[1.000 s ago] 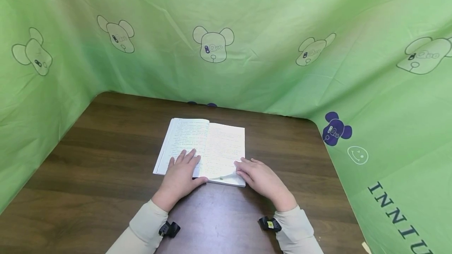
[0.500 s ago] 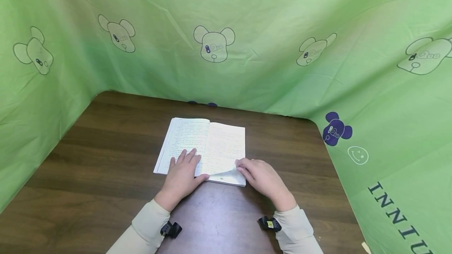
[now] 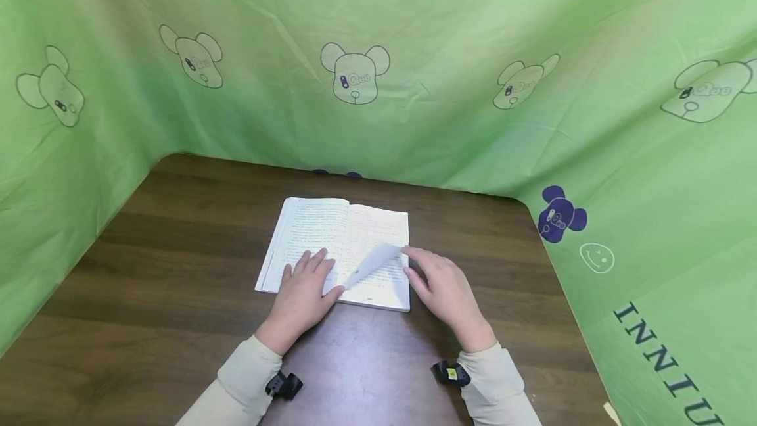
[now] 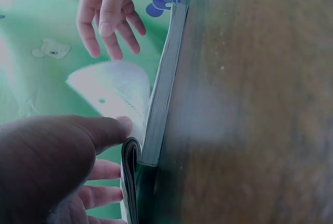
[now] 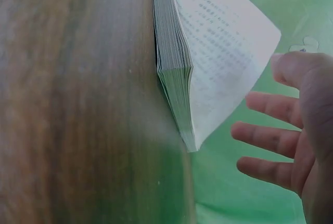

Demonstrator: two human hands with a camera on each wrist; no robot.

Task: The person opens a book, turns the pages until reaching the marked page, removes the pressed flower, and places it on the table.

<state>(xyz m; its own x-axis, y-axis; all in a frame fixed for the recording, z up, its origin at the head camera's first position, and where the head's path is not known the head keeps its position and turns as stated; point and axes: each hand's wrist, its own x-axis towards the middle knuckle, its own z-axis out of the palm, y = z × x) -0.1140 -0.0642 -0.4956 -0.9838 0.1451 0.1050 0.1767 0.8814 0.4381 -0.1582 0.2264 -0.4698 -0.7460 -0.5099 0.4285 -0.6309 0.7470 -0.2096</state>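
An open book (image 3: pixel 319 222) with printed pages lies on the brown table. On the lower part of its left page rests my left hand (image 3: pixel 301 301), fingers spread and thumb stretched toward the spine. From the right half one page (image 3: pixel 375 260) stands lifted, its lower corner curled up and over to the left. Just right of it my right hand (image 3: pixel 443 284) hovers at the book's edge with fingers extended. In the right wrist view the raised page (image 5: pixel 229 52) rises by the right hand (image 5: pixel 291 125); whether a fingertip touches it I cannot tell.
Green cloth (image 3: pixel 426 84) with bear-head prints hangs behind and on both sides of the table (image 3: pixel 177 248). Each wrist wears a black strap-on device, such as the one by the right sleeve (image 3: pixel 491 380).
The right page's lower corner has risen and curled over leftward, baring the page beneath. My right hand has loosened its pinch, its fingers now extended. The left hand stays nearly still.
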